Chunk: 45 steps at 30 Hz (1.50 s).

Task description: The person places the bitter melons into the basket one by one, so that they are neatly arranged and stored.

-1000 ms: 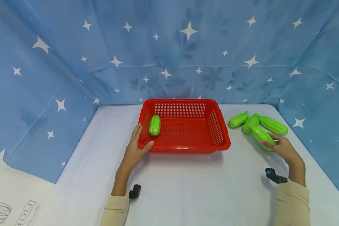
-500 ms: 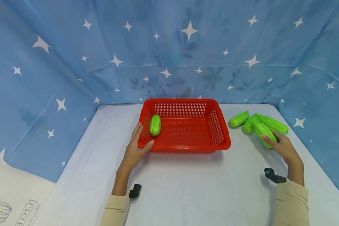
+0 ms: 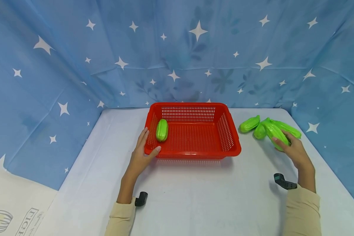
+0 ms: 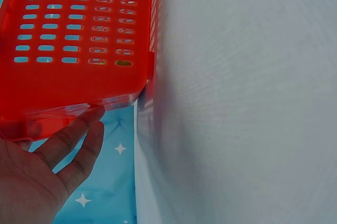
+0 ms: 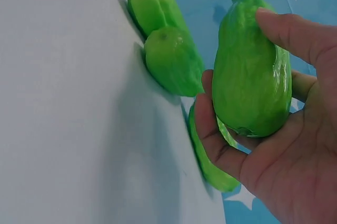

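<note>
In the head view my left hand [image 3: 141, 157] rests at the front left corner of a red plastic basket [image 3: 191, 154], thumb over the rim. Its fingers [image 4: 79, 134] reach nearly straight under the rim in the left wrist view. My right hand [image 3: 295, 151] grips a green papaya [image 5: 253, 71], with the thumb on one side and curled fingers on the other. This papaya is held above the table, its stem end pointing away from the palm. Another green papaya [image 3: 162, 130] lies in the basket along its left wall.
Beside the held one, several more papayas lie at the table's back right, among them a short papaya [image 3: 249, 124] and a long papaya [image 3: 289, 128]. A blue star-patterned curtain [image 3: 177, 52] surrounds the white table [image 3: 194, 196].
My right hand has closed further round the papaya and raised it off the table, shifting slightly left and away from me. My left hand and the basket stay put.
</note>
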Tool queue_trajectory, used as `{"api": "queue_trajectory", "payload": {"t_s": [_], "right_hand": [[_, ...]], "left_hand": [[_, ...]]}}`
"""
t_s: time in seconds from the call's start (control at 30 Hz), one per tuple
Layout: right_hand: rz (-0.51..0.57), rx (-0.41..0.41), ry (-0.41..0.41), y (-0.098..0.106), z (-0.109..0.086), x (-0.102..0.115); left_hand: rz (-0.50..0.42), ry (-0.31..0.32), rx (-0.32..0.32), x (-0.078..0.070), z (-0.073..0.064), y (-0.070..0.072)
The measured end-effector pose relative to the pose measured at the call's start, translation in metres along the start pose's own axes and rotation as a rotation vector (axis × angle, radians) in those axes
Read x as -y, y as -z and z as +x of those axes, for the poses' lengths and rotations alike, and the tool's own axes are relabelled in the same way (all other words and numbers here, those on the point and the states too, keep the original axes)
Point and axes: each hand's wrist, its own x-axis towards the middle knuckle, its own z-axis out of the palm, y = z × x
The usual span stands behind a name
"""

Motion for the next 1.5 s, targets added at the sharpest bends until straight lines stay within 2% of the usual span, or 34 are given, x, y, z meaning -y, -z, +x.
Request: {"api": "queue_trajectory", "payload": {"t_s": [0.3,0.47,0.6,0.8,1.03,1.27,1.37,1.5], "right_hand": [[0.046,-0.007,0.059,-0.004,0.004,0.024],[0.03,-0.018,0.104,-0.005,0.007,0.04],[0.032,-0.009,0.109,-0.006,0.009,0.052],[0.13,0.024,0.095,-0.008,0.017,0.07],[0.217,0.076,0.052,-0.011,0.026,0.098],[0.247,0.117,0.077,-0.017,0.036,0.123],[0.274,0.164,0.081,-0.019,0.04,0.136],[0.394,0.263,0.082,-0.023,0.044,0.156]], "left_hand": [[-0.007,0.001,-0.002,-0.001,0.0,0.0],[-0.011,0.002,-0.003,0.0,0.0,0.0],[-0.002,0.0,0.0,0.001,0.0,-0.001],[-0.001,0.005,-0.002,0.0,0.0,0.0],[-0.008,0.015,0.002,0.001,0.0,-0.001],[-0.009,0.011,-0.001,0.002,-0.001,-0.001],[-0.01,0.006,-0.001,0.002,0.0,-0.002],[-0.009,0.009,-0.002,0.002,0.001,-0.002]]}}
